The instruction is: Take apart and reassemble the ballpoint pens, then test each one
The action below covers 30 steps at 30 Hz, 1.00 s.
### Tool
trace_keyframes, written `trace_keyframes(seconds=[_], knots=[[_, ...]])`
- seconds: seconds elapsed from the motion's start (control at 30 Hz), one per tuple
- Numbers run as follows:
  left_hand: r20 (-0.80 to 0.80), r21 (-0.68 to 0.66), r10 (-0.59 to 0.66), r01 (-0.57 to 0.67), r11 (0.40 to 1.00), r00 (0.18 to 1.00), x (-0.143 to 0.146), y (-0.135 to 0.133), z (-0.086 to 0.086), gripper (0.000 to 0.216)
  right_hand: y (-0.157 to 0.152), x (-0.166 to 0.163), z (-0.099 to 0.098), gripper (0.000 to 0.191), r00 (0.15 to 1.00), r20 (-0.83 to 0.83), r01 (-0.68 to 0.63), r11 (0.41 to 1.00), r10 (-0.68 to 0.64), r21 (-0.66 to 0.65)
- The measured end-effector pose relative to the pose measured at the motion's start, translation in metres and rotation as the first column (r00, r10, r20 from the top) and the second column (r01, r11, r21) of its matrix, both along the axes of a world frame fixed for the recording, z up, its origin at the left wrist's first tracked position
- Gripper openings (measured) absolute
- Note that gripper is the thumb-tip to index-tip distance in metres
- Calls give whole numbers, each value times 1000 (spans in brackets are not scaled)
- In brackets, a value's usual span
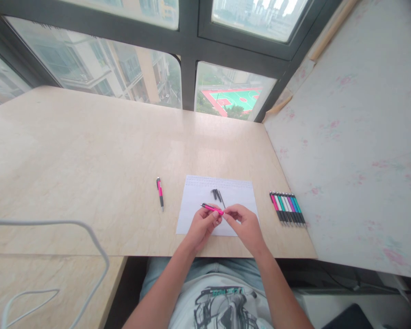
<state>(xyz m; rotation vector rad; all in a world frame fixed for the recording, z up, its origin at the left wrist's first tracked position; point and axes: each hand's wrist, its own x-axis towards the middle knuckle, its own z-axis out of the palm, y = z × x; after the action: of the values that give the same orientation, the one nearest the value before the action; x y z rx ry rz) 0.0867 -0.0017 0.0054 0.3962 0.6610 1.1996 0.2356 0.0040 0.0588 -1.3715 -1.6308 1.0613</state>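
My left hand (206, 225) is closed around the pink barrel of a ballpoint pen (212, 209), its black clip end pointing up and left. At the barrel's right end, the fingers of my right hand (242, 223) are pinched together; whatever they grip there is too small to make out. Just beyond my hands, a few small black pen parts (216, 195) and a thin dark refill (221, 199) lie on a white sheet of paper (188, 214) with lines of writing along its top. Left of the sheet lies a whole pink and black pen (160, 194).
A row of several pens (287, 209) in pink, white, green, purple and blue lies by the papered wall (356, 183) on the right. A white cable (89, 228) loops over the left front. The wooden table (89, 151) reaches back to the window (188, 55).
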Motion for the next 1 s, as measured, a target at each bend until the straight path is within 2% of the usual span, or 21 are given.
trace_keyframes(seconds=[0.13,0.23,0.3,0.43,0.53,0.63,0.73,0.8,0.9,1.0], knots=[[23,-21,18,-17,1000,1000,0,1,1,18,4,5,-8,11,999,44,30,1000,-30,4],[58,-54,56,-53,997,997,-1,2,1,20,11,8,-22,13,978,195,73,997,-79,41],[75,-66,68,-64,996,995,-1,2,0,21,15,9,-32,14,923,369,82,993,-107,83],[62,-83,73,-68,994,995,0,3,-2,21,18,2,-46,13,745,649,89,987,-156,134],[18,-91,84,-82,992,996,2,4,-5,22,19,-5,-50,11,649,741,96,985,-171,144],[-31,-61,68,-70,996,997,4,3,-6,23,21,-8,-52,13,615,767,106,983,-184,151],[-57,-54,58,-61,997,997,5,3,-6,25,24,-5,-52,15,627,753,121,980,-200,160],[-59,-64,59,-63,996,997,4,3,-5,27,24,-1,-51,15,672,708,136,976,-218,171],[-50,-68,61,-64,996,997,4,3,-4,26,21,10,-47,17,808,546,171,975,-221,142],[-18,-82,73,-74,994,997,3,3,-3,24,15,25,-40,22,948,271,176,984,-164,-19]])
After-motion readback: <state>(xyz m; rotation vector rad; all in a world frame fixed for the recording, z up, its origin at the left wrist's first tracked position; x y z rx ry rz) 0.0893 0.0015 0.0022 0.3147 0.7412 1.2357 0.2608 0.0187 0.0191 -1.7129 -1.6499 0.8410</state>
